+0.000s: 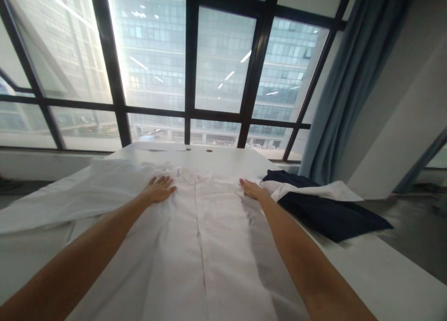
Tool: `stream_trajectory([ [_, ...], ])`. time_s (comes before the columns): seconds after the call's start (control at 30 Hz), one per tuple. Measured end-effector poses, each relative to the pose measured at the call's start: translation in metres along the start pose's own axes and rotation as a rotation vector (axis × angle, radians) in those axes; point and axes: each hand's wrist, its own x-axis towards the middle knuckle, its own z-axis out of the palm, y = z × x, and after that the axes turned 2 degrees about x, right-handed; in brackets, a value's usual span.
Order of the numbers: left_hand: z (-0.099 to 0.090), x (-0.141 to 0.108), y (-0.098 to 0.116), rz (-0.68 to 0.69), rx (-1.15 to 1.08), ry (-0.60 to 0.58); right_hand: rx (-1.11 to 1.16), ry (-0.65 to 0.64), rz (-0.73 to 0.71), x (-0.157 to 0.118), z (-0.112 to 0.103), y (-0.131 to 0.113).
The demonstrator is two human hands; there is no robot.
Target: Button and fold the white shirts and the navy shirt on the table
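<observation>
Left hand point(159, 189): palm down, fingers spread, pressed on a white shirt point(223, 246), nothing pinched. Right hand point(251, 189): likewise unclenched, fingers extended, resting at the shirt's far right part; its underside is hidden. Both arms reach forward, the hands well apart on either side of the front seam point(198, 228).

Shirt lies spread on a white table point(391, 265), what looks like the collar point(188, 176) at the far end, between the hands and slightly beyond them. Soft folds run down the body, more marked near the right forearm.

Step in hand reads as flattening the cloth. Best done, in the observer's judgement, with light, equal pressure from both palms, working outward from the seam so it stays straight; pressing too hard could drag in fresh creases.

Further out: white cloth, probably a sleeve point(94, 186), spreads leftward; a white strip point(324, 190) lies across dark cloth point(331, 218) at right. Beyond: blue curtain point(345, 93), tall windows point(225, 60).
</observation>
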Motion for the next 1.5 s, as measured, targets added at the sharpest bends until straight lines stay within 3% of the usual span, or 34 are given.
stream_trajectory([
  [0.1,-0.001,0.004,-0.001,-0.032,-0.028,0.001,-0.1,-0.003,0.043,0.0,-0.005,0.02],
  [0.2,-0.005,0.01,0.003,-0.039,-0.037,0.047,-0.218,0.164,0.066,-0.001,-0.008,0.027],
  [0.33,-0.011,0.017,0.028,0.007,-0.062,0.195,-0.23,0.339,0.051,0.001,-0.023,0.02],
  [0.47,-0.008,0.02,0.055,0.091,-0.12,0.113,-0.227,0.516,0.045,0.006,-0.038,0.02],
  [0.53,-0.003,0.021,0.059,0.109,-0.12,0.068,-0.292,0.5,0.028,0.008,-0.037,0.025],
  [0.63,0.002,0.022,0.058,0.105,-0.126,0.049,-0.328,0.356,0.015,0.009,-0.028,0.032],
  [0.73,-0.003,0.014,0.062,0.116,-0.104,0.127,-0.263,0.256,0.03,0.005,-0.026,0.038],
  [0.87,-0.019,-0.021,0.09,0.227,-0.136,0.203,-0.206,0.373,0.067,-0.013,-0.048,0.053],
  [1.0,-0.021,-0.063,0.122,0.377,-0.186,0.061,-0.138,0.477,0.317,-0.044,-0.081,0.092],
  [1.1,-0.013,-0.083,0.132,0.416,-0.198,-0.017,-0.02,0.476,0.538,-0.064,-0.094,0.129],
  [1.2,-0.008,-0.089,0.132,0.422,-0.212,-0.013,0.058,0.423,0.587,-0.072,-0.095,0.16],
  [1.33,-0.009,-0.089,0.13,0.432,-0.214,-0.017,0.144,0.391,0.646,-0.067,-0.088,0.181],
  [1.5,-0.003,-0.086,0.126,0.446,-0.241,0.036,0.25,0.622,0.651,-0.06,-0.096,0.188],
])
